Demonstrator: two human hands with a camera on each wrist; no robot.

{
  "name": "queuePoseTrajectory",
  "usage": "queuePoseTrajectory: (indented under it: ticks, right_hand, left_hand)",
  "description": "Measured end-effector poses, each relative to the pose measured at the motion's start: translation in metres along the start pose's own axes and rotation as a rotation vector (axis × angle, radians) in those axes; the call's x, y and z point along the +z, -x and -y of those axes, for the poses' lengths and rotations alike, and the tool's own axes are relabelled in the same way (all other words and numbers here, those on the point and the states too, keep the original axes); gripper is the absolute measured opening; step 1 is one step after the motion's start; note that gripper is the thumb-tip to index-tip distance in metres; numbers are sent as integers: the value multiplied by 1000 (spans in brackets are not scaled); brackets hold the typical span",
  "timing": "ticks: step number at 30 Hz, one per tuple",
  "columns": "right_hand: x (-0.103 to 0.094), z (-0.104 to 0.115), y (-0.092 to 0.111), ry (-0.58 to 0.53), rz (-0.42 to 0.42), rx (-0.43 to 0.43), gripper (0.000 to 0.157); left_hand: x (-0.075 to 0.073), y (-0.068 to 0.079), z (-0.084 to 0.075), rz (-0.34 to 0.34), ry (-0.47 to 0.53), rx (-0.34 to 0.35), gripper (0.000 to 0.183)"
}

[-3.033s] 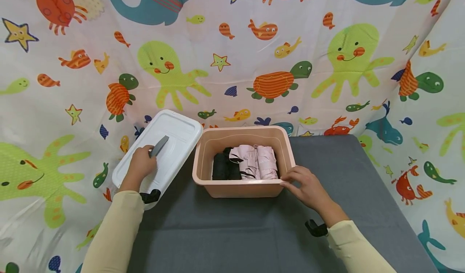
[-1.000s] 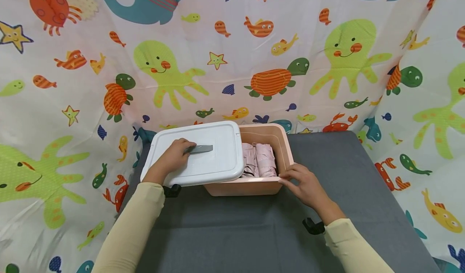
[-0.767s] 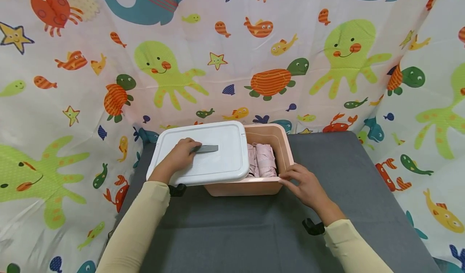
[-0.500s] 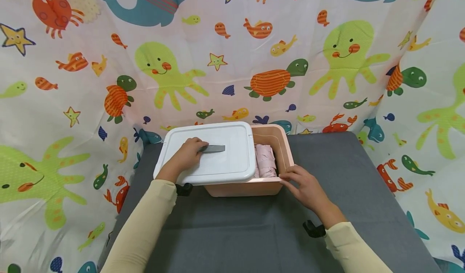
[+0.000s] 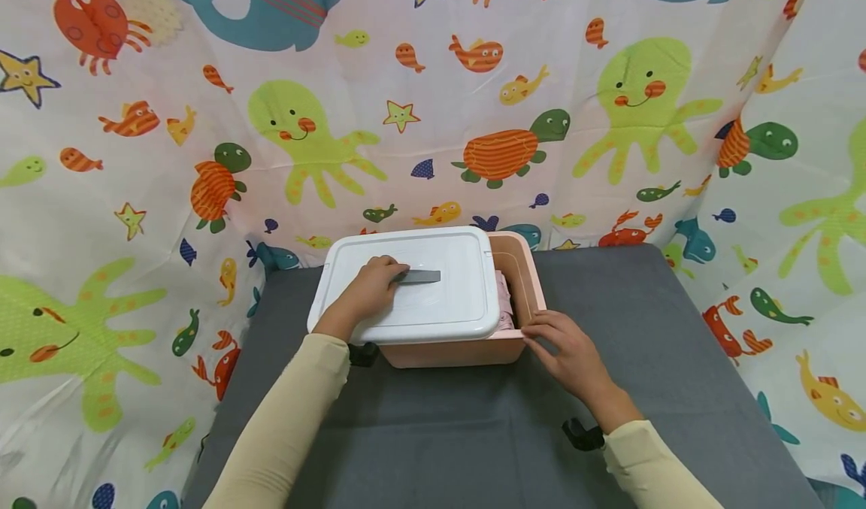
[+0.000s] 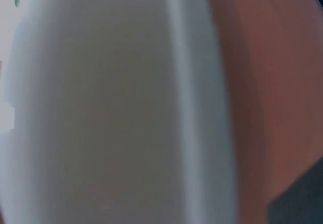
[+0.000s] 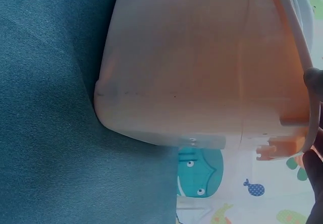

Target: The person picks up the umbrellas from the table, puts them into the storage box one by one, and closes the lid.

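A peach plastic storage bin (image 5: 453,355) stands on the table, mostly covered by a white lid (image 5: 443,306). The lid sits shifted left, overhanging the bin's left end and leaving a strip at the right end uncovered. Through that strip shows a rolled pink cloth bundle (image 5: 504,302). My left hand (image 5: 368,291) grips the grey handle (image 5: 419,277) on top of the lid. My right hand (image 5: 561,347) pinches the bin's front right rim between thumb and fingers; in the right wrist view fingertips (image 7: 314,80) lie at the rim. The left wrist view is filled by the blurred lid (image 6: 116,108).
The bin rests on a grey cloth-covered table (image 5: 460,434) near its back edge. Behind and beside it hangs a curtain (image 5: 433,80) printed with sea animals. A black strap piece (image 5: 583,434) sits at the right wrist.
My left hand has brought the lid from a tilted position at the left onto the bin and slid it right, covering the black bundles and most of the pink ones. The right hand stays at the rim.
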State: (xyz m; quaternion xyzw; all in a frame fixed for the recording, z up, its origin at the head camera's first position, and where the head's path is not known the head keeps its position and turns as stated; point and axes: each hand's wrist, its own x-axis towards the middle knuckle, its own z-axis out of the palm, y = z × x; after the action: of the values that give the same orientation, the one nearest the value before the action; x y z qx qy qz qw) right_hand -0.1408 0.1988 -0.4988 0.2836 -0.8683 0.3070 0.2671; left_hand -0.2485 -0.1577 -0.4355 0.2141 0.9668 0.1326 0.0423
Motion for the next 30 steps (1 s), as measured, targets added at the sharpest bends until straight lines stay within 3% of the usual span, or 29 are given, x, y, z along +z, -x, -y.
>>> queuePoseTrajectory:
  ticks: [3,6,8,13,18,30]
  right_hand:
    - [2,-1,1,-19,-27,-18,18]
    - [2,-1,1,-24,-42,-22,40]
    - [2,-1,2,-19,-47,-17,47]
    - [1,-1,3,-18,-33,33,37]
    - [3,3,2,-38,7,91,51]
    - [9,7,0,-2,2,73,55]
  left_hand:
    - [2,-3,-5,-1,-2,1,41]
    - [3,-4,-10,-1,1,1,41]
    - [3,-5,-13,-2,16,0,41]
    - [6,-8,-21,-15,30,11,42]
    - [9,-10,-29,-27,35,32,41]
    - [12,-21,-50,-13,54,27,41]
